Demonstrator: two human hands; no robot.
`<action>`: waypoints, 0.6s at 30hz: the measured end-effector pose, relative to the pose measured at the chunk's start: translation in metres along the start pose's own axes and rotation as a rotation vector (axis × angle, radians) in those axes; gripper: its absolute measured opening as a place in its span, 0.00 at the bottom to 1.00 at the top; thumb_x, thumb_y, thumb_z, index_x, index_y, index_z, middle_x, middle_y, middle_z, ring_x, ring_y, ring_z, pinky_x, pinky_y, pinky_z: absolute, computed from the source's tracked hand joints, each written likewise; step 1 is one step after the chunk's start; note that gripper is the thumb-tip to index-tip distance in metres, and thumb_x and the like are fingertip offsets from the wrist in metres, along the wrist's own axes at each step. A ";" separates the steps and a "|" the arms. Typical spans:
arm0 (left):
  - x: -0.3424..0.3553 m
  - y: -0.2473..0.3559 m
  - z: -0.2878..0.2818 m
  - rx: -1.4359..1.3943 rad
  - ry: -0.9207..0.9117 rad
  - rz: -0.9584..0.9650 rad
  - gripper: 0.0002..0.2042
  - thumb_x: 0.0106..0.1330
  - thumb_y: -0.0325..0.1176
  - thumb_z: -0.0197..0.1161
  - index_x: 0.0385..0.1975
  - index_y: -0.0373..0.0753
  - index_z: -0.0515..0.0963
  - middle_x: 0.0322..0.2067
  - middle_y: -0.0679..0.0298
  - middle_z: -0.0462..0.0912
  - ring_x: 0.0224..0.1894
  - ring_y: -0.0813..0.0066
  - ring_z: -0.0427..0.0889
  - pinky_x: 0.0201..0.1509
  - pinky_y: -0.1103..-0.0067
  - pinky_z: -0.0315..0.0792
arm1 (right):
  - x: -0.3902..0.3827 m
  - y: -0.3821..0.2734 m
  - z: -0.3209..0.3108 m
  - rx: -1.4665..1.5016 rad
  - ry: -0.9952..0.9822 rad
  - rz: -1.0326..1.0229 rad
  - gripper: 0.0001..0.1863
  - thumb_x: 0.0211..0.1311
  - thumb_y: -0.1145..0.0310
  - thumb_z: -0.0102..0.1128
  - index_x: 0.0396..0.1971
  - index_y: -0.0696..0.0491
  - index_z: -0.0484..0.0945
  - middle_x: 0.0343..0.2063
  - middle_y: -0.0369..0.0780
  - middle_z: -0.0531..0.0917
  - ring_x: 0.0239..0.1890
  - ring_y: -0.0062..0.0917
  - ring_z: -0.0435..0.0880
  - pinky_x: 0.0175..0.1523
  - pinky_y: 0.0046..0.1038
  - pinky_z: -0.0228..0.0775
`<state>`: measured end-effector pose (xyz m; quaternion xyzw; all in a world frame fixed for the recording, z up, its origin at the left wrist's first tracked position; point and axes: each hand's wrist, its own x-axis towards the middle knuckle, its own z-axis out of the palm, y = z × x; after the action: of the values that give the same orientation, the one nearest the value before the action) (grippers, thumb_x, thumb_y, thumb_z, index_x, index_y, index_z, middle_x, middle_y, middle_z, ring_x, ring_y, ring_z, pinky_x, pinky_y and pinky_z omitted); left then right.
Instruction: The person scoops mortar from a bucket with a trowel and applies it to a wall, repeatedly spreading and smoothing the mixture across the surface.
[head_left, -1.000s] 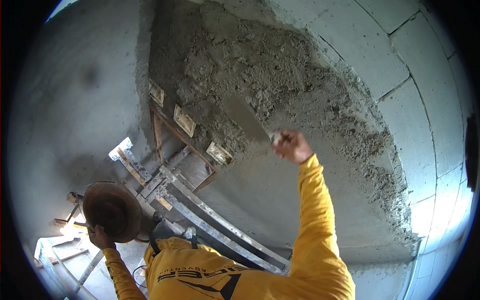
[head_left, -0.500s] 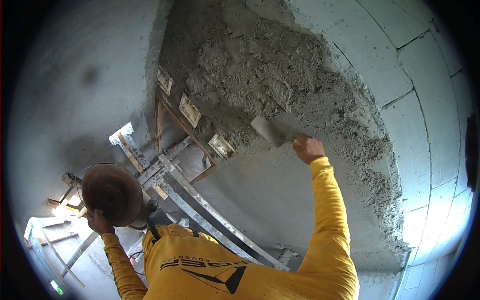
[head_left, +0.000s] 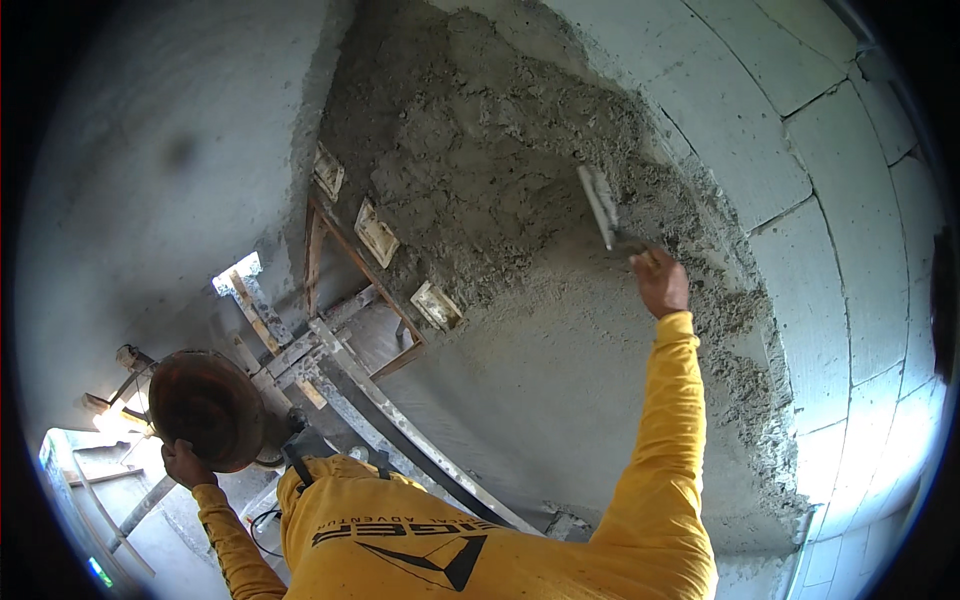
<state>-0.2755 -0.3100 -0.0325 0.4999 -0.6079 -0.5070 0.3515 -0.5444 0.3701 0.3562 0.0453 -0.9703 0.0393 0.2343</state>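
Note:
My right hand is closed round the handle of a trowel. The trowel's flat blade is at the wall, tilted nearly edge-on to my view, over rough wet mortar. Below it lies a smoother grey band of plaster. At the lower left my left hand grips the rim of a round dark pan, whose inside faces me. Only a brownish residue shows in the pan; how much mortar it holds, I cannot tell.
Pale rectangular boxes sit in the wall along the mortar's left edge. Long wooden and metal bars cross below them, beside a wooden frame. Bare pale blocks border the mortar on the right. Smooth grey wall stands at left.
My right hand has moved up and to the right with the trowel, and the blade has turned from broad face to a thin edge. The pan has shifted slightly down and left.

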 end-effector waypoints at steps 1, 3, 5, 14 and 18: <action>0.000 -0.001 0.002 -0.003 0.002 -0.003 0.03 0.53 0.27 0.55 0.24 0.35 0.72 0.23 0.67 0.72 0.25 0.76 0.67 0.33 0.77 0.64 | 0.001 0.001 -0.013 -0.026 -0.018 0.065 0.20 0.62 0.57 0.64 0.52 0.49 0.82 0.36 0.46 0.87 0.37 0.39 0.88 0.44 0.37 0.79; 0.004 -0.004 0.004 -0.002 0.017 0.000 0.03 0.53 0.27 0.55 0.24 0.34 0.72 0.23 0.67 0.73 0.25 0.75 0.68 0.33 0.76 0.65 | 0.000 -0.011 -0.037 -0.126 -0.016 0.055 0.19 0.62 0.57 0.63 0.51 0.48 0.82 0.37 0.45 0.87 0.38 0.40 0.87 0.45 0.37 0.79; 0.006 -0.007 0.008 -0.023 0.004 -0.006 0.03 0.53 0.26 0.55 0.24 0.34 0.73 0.23 0.67 0.73 0.25 0.76 0.68 0.33 0.76 0.65 | -0.001 -0.018 -0.051 -0.255 0.032 -0.036 0.18 0.62 0.60 0.62 0.50 0.47 0.81 0.40 0.43 0.86 0.38 0.41 0.87 0.43 0.39 0.79; 0.007 0.000 0.024 -0.068 0.005 -0.040 0.02 0.52 0.25 0.55 0.23 0.34 0.71 0.22 0.68 0.70 0.25 0.76 0.67 0.33 0.77 0.64 | 0.009 -0.073 -0.065 -0.525 0.218 -0.149 0.15 0.63 0.64 0.60 0.50 0.48 0.80 0.35 0.39 0.82 0.32 0.37 0.85 0.35 0.37 0.78; 0.017 -0.006 0.020 -0.077 0.001 -0.050 0.02 0.52 0.25 0.55 0.23 0.35 0.70 0.21 0.68 0.69 0.25 0.77 0.65 0.32 0.77 0.63 | 0.029 -0.115 -0.018 -0.391 0.055 -0.254 0.10 0.65 0.62 0.60 0.42 0.49 0.83 0.37 0.40 0.85 0.27 0.28 0.85 0.28 0.30 0.77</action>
<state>-0.2972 -0.3211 -0.0446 0.5013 -0.5752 -0.5384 0.3578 -0.5498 0.2556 0.3913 0.1197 -0.9393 -0.1777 0.2678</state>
